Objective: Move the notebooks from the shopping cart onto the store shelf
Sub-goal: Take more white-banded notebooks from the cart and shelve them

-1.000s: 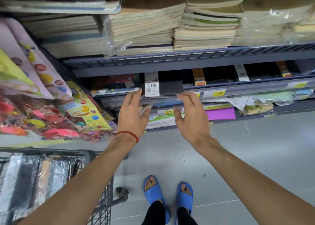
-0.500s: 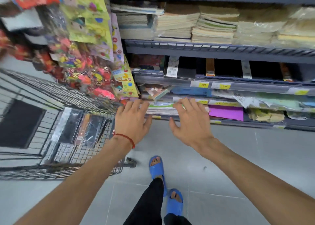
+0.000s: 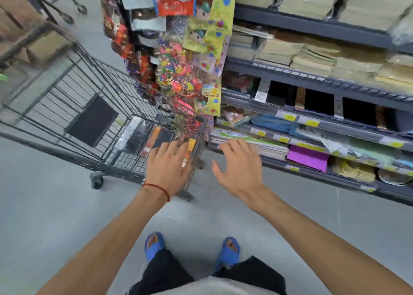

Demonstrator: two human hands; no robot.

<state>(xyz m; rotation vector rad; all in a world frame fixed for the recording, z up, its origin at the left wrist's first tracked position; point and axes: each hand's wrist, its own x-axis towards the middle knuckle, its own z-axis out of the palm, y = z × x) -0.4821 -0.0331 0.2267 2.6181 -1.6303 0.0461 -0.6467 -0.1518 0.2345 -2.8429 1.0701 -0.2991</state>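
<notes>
A dark wire shopping cart (image 3: 67,107) stands on the left. Several black, wrapped notebooks (image 3: 143,138) lie on its floor at the near right corner. My left hand (image 3: 169,162), with a red string at the wrist, hovers open over the cart's near right corner, just above those notebooks. My right hand (image 3: 239,165) is open too, held in the air between the cart and the shelf. On the store shelf (image 3: 312,113) at the right, black notebooks (image 3: 317,101) stand upright in a row on the middle tier.
Hanging packs of colourful toys and stickers (image 3: 178,71) dangle over the cart's far right side. Stacks of paper notebooks (image 3: 312,57) fill the upper shelf; coloured paper (image 3: 308,157) lies on the lower tiers. My feet in blue sandals (image 3: 154,243) stand on grey floor.
Both hands have come away from the shelf's black notebooks and swung down to the left; my left hand now reaches over the cart. The view has turned left toward the cart.
</notes>
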